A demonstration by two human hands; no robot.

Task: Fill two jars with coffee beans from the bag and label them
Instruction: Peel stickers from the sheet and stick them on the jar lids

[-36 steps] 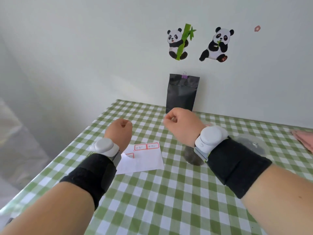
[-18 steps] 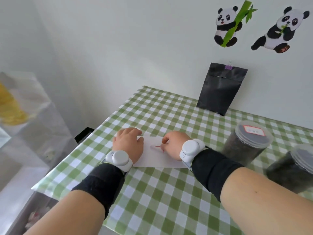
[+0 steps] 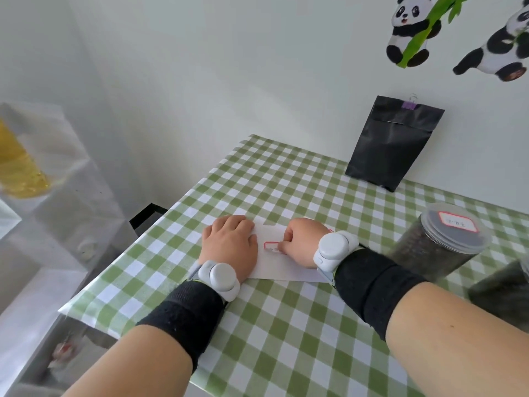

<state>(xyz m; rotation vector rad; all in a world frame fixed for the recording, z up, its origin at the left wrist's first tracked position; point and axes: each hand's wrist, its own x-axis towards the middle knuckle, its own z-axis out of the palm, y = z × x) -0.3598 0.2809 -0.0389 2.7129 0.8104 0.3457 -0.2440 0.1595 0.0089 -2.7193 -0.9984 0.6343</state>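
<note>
The left hand (image 3: 229, 245) lies flat, fingers straight, pressing the white sheet (image 3: 286, 270); the right hand (image 3: 303, 242) pinches a red-edged label (image 3: 271, 247) on it with curled fingers. Just right stand a labelled jar (image 3: 438, 247) and a second jar (image 3: 503, 293), with the black bag (image 3: 392, 141) against the wall beyond.

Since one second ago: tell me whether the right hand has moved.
Yes. The right hand dropped from mid-air onto the white paper label sheet, now pinching a red-bordered sticker.

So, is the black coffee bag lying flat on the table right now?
No, the black coffee bag stands upright, leaning against the wall, with its folded top held by a purple binder clip.
</note>
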